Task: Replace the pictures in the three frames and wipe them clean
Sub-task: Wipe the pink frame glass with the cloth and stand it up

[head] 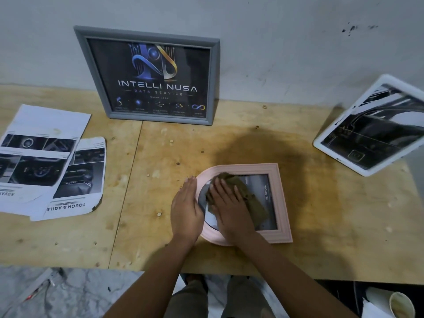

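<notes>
Right hand (229, 208), fingers flat and slightly spread, pressed olive cloth (249, 199) onto pink arched frame (282, 203) lying on plywood table (229, 138), left hand (186, 210), fingers together, against its 9 o'clock edge; grey frame (215, 83) at 12, white frame (339, 125) at 2, printed sheets (46, 125) at 9 o'clock.

On the dark picture in the grey frame (91, 76), leaning against the wall (275, 42): "INTELLI NUSA" in large white capitals, "DATA SERVICE" in smaller spaced letters just below. Under that, one tiny line and captions beneath five small icons, too small to read. On the picture in the pink frame (281, 198), flat on the desk (229, 138): "TOYOTA" with its emblem, running sideways near the right edge. On the smaller printed sheet (80, 180) at the left, upside down: "TOUGH & AGILE". On the larger printed sheet (43, 125) beside it, upside down, cut off: "ADVA".
</notes>
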A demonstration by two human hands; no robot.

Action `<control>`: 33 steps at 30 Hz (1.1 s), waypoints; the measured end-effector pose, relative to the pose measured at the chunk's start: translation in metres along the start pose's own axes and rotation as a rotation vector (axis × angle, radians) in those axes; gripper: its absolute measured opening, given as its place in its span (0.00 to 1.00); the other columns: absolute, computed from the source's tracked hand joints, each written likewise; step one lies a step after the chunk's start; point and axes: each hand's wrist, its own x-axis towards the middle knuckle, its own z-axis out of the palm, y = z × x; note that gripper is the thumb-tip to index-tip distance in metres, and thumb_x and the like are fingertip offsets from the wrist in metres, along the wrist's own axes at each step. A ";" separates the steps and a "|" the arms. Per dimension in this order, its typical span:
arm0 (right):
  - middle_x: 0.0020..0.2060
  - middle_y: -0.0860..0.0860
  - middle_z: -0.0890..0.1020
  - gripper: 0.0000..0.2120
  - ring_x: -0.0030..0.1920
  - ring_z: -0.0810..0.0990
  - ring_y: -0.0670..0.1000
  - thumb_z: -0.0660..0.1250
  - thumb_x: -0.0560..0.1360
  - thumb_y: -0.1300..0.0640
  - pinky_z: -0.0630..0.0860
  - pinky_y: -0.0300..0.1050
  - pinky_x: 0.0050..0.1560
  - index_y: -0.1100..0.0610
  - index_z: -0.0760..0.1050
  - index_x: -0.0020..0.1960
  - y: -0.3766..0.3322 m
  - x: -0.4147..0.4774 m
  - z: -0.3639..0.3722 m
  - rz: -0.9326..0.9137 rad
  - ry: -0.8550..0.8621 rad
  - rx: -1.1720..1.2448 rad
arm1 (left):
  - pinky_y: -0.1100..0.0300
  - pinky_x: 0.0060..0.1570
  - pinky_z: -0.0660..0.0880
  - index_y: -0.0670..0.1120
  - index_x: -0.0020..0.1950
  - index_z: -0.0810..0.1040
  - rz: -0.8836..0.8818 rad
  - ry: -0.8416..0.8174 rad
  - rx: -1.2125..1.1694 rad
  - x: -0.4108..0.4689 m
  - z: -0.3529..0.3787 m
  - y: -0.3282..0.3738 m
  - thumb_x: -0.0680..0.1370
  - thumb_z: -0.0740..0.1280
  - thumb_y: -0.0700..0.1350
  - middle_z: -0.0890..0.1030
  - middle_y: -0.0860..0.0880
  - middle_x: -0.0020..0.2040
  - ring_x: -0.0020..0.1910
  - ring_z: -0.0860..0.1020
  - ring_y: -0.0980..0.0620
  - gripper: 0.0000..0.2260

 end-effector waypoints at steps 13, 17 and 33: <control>0.38 0.51 0.80 0.20 0.40 0.73 0.48 0.52 0.75 0.48 0.64 0.42 0.46 0.57 0.79 0.42 0.049 -0.041 -0.022 -0.170 -0.153 0.620 | 0.60 0.69 0.59 0.44 0.70 0.69 0.007 -0.002 0.010 -0.001 0.001 -0.006 0.73 0.55 0.38 0.71 0.48 0.69 0.69 0.65 0.56 0.24; 0.34 0.50 0.77 0.20 0.36 0.69 0.47 0.49 0.74 0.48 0.57 0.40 0.44 0.57 0.74 0.38 0.060 -0.051 -0.028 -0.064 -0.022 0.477 | 0.59 0.69 0.59 0.43 0.70 0.69 0.008 -0.010 0.020 -0.002 0.000 -0.005 0.74 0.55 0.39 0.71 0.48 0.69 0.70 0.66 0.52 0.24; 0.24 0.50 0.73 0.15 0.28 0.71 0.51 0.55 0.70 0.52 0.66 0.44 0.36 0.54 0.70 0.27 0.088 -0.051 -0.051 0.186 0.233 0.159 | 0.62 0.69 0.56 0.42 0.71 0.68 0.012 -0.023 -0.003 -0.002 -0.002 -0.005 0.77 0.59 0.33 0.69 0.47 0.71 0.72 0.64 0.51 0.22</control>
